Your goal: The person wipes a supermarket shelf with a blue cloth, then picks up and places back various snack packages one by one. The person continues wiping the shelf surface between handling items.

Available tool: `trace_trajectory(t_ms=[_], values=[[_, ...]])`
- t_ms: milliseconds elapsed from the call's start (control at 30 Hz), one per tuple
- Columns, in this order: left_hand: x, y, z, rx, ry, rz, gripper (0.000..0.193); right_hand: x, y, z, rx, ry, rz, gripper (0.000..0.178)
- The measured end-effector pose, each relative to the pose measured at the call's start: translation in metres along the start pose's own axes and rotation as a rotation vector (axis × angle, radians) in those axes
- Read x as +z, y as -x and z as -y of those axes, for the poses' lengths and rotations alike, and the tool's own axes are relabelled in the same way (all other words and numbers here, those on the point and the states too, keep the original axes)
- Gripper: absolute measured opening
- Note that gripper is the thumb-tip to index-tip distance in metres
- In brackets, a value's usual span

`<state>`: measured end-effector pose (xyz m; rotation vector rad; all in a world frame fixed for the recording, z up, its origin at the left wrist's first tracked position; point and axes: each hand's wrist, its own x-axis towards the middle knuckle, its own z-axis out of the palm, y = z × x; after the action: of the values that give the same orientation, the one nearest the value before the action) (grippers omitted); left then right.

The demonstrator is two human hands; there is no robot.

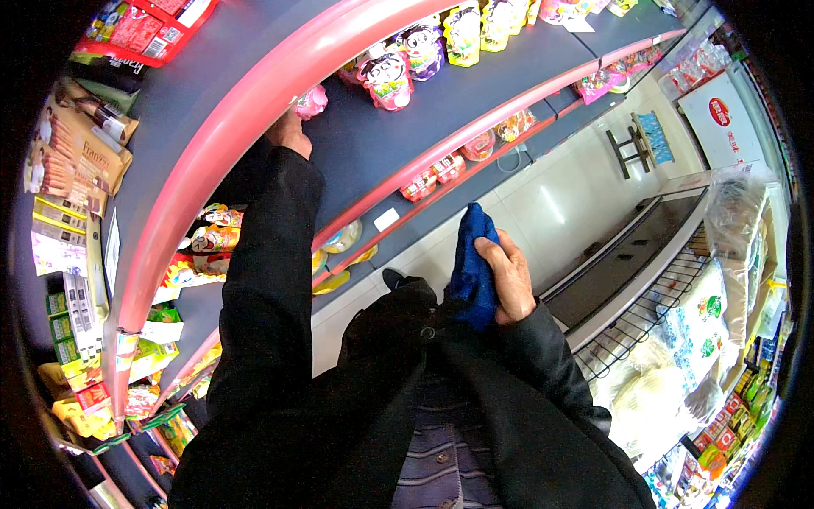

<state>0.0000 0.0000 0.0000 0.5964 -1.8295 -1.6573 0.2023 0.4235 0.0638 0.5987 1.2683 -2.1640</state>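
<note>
My left hand reaches onto a dark grey shelf behind its curved pink-red rail. A small pink pouch is at its fingertips, and the fingers appear closed on it, though the rail partly hides them. My right hand grips a folded dark blue cloth in front of my body, thumb on top. Cartoon-printed pouches stand farther along the same shelf: a pink one, a purple one and a yellow one.
A lower shelf holds red packaged cups and a white tag. To the left hang snack bags. On the right are a wire rack with plastic-wrapped goods, a white chest and a small blue-seated stool on the tiled floor.
</note>
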Motion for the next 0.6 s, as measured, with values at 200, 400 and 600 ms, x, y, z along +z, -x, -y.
trace_trajectory(t_ms=[200, 400, 600], values=[[-0.053, -0.071, 0.067, 0.232, -0.121, 0.108, 0.045, 0.0, -0.003, -0.003, 0.006, -0.03, -0.014, 0.029], [0.0, -0.033, 0.026, 0.088, 0.036, 0.089, 0.042, -0.009, -0.008, -0.01, -0.002, -0.068, -0.071, 0.031], [0.006, -0.036, 0.021, -0.078, -0.041, 0.095, 0.041, -0.015, -0.011, -0.013, 0.005, -0.065, -0.113, 0.031]])
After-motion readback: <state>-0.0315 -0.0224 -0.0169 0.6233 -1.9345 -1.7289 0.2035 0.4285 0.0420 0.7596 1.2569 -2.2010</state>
